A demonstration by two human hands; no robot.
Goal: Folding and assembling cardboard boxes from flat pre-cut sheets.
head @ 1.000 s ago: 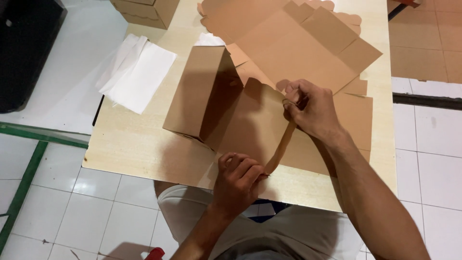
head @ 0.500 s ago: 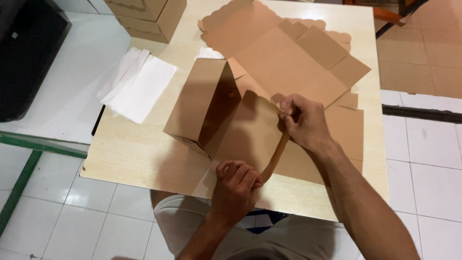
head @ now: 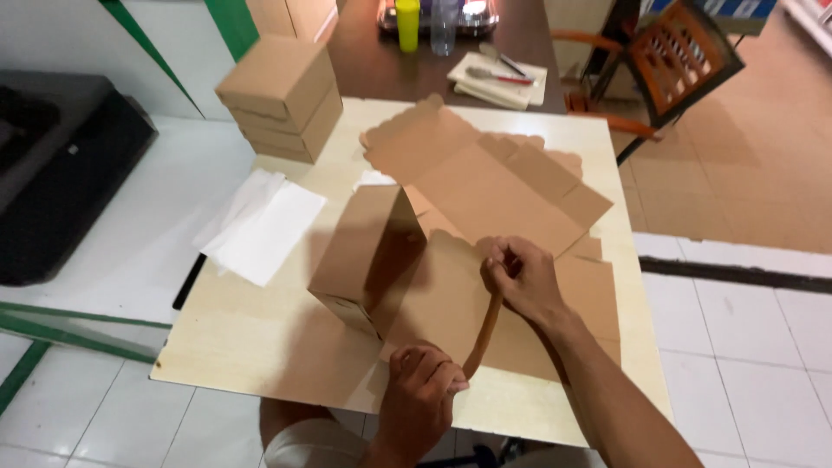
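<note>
A stack of closed brown cardboard boxes (head: 282, 95) stands at the far left corner of the pale wooden surface (head: 260, 347). Just beside it, white paper sheets (head: 260, 227) lie overhanging the left edge. Beyond stands a dark brown table (head: 381, 65) carrying a yellow-green cup (head: 407, 22) and a clear bottle (head: 443, 24) on a tray, with a folded white cloth (head: 498, 80) and utensils near them. An orange and dark chair (head: 680, 65) stands to the right. A black bulky object (head: 61, 182) sits on the white-tiled floor (head: 745, 338) at left.
</note>
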